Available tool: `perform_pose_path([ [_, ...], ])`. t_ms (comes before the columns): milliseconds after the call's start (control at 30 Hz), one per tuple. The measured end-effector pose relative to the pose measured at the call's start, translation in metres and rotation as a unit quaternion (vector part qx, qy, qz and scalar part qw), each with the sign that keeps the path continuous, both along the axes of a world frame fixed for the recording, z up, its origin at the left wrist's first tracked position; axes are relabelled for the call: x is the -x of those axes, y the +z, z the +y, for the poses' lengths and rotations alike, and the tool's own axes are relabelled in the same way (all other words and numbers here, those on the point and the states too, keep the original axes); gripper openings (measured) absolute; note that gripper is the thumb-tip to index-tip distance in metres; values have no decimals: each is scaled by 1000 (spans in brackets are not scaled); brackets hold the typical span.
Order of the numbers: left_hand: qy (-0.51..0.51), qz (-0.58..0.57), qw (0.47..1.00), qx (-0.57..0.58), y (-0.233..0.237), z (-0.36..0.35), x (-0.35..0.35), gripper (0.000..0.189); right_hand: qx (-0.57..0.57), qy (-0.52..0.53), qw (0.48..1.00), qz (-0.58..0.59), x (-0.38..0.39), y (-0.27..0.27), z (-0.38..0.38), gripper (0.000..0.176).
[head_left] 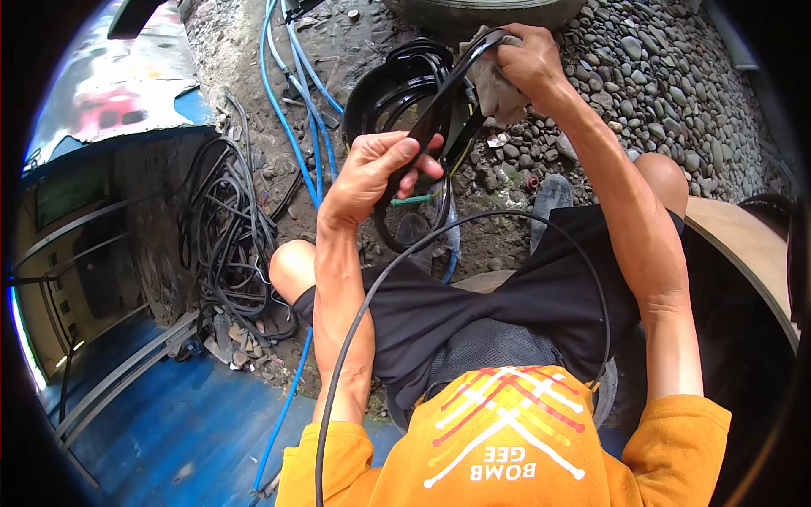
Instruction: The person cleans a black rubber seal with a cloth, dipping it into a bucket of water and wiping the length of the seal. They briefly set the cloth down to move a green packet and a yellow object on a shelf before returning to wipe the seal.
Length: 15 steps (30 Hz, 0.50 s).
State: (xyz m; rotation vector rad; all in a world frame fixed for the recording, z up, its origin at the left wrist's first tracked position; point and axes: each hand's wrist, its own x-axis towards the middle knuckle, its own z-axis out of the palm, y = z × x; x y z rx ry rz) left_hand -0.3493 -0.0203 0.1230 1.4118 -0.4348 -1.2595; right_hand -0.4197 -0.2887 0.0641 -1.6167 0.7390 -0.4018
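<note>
My left hand (378, 169) grips a black rubber inner tube (397, 93) that is folded into several loops in front of me. Higher up, my right hand (525, 61) presses a grey rag (500, 93) against a stretched length of the same tube. The tube's lower loop hangs between my knees. A thin black cable (422, 245) arcs over my lap and runs down past my orange shirt.
Blue hoses (291, 93) run across the dirt at the top left. A tangle of black cables (228, 228) lies to the left beside a blue metal frame (127, 380). Pebbles (659, 76) cover the ground at right. A tyre (481, 10) lies at the top. A wooden board (743, 245) is at my right.
</note>
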Motion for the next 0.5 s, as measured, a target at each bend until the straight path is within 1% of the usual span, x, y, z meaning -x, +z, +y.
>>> perform_pose_path([
  [33,-22,-105,994,-33,-5,-3,1,30,10,-15,1000,-17,-1,0,-3,25],
  [133,19,-183,982,-50,-14,-3,16,38,51,-45,996,59,0,0,-10,26],
  [167,26,-234,970,-56,-15,-1,17,39,59,-62,996,39,-2,-6,-12,23],
  [233,40,-337,938,-71,-18,3,17,42,-72,-85,994,-18,-10,-25,-28,20],
  [267,70,-379,919,-79,-19,7,15,43,-137,-97,985,-48,-10,-27,-35,20],
  [300,99,-420,898,-87,-18,13,10,43,-148,-124,980,-44,-9,-26,-48,20],
  [333,127,-459,874,-93,-17,17,6,44,-211,-134,968,-18,-5,-16,-52,19],
  [367,146,-484,856,-111,-13,19,4,44,-173,-171,970,10,-3,10,-45,18],
  [400,153,-531,826,-110,-17,24,-2,42,-134,-207,968,38,-3,31,-38,20],
  [467,140,-626,759,-112,-17,26,-10,38,-132,-208,969,14,1,32,-46,21],
  [500,153,-631,751,-115,-18,25,-12,36,-130,-208,970,1,1,33,-50,23],
])
